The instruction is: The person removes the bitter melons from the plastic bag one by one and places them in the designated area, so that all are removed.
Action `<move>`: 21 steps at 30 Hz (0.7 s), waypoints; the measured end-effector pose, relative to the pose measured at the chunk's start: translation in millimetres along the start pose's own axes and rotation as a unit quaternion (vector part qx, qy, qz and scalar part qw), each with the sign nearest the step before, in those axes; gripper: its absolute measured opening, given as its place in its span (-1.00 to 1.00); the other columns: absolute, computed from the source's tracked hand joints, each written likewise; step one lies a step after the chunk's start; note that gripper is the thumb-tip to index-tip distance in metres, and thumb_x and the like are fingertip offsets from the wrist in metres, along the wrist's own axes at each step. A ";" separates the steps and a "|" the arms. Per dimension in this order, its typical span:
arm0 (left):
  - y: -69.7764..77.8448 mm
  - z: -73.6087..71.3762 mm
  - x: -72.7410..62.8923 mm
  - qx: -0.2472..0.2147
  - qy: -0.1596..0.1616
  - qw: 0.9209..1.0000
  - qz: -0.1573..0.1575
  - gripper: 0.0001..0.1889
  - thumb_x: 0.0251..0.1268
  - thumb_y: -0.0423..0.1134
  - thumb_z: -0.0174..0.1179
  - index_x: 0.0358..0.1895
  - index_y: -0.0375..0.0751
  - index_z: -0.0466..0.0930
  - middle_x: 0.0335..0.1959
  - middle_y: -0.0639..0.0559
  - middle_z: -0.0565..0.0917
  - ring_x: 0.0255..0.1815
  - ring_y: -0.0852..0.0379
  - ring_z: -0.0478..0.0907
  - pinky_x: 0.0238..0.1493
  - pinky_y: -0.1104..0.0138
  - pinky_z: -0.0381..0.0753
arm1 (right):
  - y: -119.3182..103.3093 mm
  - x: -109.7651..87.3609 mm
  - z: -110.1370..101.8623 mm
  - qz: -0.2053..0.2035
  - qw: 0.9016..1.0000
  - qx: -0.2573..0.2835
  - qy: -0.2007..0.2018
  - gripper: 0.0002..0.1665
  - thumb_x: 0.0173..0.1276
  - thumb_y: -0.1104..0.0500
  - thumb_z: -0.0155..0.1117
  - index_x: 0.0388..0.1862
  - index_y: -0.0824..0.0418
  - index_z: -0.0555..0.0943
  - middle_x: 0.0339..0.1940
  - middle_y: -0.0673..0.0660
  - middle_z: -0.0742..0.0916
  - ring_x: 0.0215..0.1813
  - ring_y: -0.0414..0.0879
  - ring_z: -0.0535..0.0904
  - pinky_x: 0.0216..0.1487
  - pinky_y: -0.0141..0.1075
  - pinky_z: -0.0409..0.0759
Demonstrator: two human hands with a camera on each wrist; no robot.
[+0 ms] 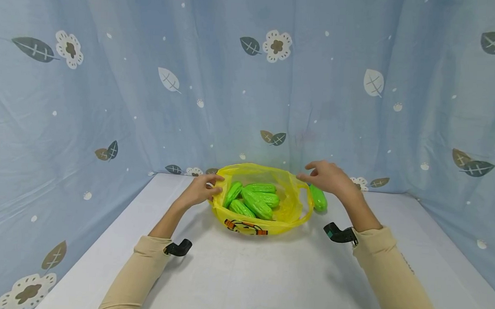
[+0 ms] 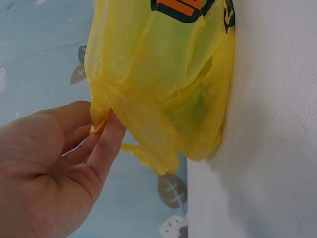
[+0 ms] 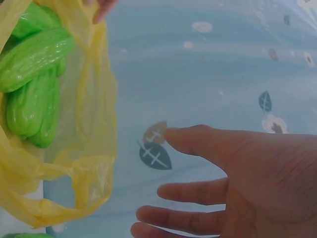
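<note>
A yellow plastic bag (image 1: 283,227) stands with its mouth spread wide, a cartoon print on its front. Inside lie several glossy green cucumbers (image 1: 257,204). My left hand (image 1: 197,189) pinches the bag's left rim between thumb and fingers; the left wrist view shows the yellow film (image 2: 141,111) gathered at the fingertips. Above and just beyond the right handle, my right hand (image 1: 331,177) hovers with nothing in it, its fingers apart in the right wrist view. Below that hand, one more cucumber (image 1: 319,199) rests outside the bag, partly hidden behind the bag's right side.
The white tabletop (image 1: 242,278) extends in front of the bag and to both sides. A blue curtain (image 1: 216,111) with leaf and flower prints hangs close behind the bag and along both sides. Each wrist carries a black camera mount (image 1: 339,233).
</note>
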State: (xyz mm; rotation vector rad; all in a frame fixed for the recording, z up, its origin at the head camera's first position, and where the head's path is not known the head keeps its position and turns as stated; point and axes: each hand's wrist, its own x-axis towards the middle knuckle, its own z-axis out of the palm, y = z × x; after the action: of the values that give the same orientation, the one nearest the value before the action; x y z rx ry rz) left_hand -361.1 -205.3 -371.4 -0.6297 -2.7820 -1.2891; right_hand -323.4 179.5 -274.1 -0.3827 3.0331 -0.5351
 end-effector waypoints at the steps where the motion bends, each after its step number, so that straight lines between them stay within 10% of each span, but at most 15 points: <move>1: 0.2 0.0 -0.1 0.001 0.000 1.000 0.001 -0.60 0.41 -0.28 0.18 0.28 -0.22 0.51 -0.03 -0.23 0.52 -0.19 0.04 0.66 -0.35 0.29 0.73 | -0.7 0.0 0.1 -0.002 1.000 0.000 0.000 -0.19 0.44 -0.26 0.10 0.40 0.31 0.40 0.20 0.39 0.62 0.16 0.24 0.59 0.10 0.12 0.61; 21: 2.4 0.8 -0.1 0.011 0.003 1.000 -0.002 -0.60 0.40 -0.27 0.19 0.27 -0.21 0.51 -0.01 -0.23 0.52 -0.18 0.03 0.65 -0.35 0.30 0.73 | -13.3 2.4 17.4 -0.049 0.998 0.039 -0.019 -0.28 0.41 -0.15 0.22 0.37 0.27 0.43 0.14 0.35 0.67 0.11 0.20 0.63 0.04 0.02 0.66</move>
State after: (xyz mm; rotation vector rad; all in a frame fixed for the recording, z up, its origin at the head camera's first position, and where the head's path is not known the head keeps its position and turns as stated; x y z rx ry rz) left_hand -360.1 -203.4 -370.2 -0.6182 -2.7909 -1.2562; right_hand -321.2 161.0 -285.9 -0.5338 2.9577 -0.6429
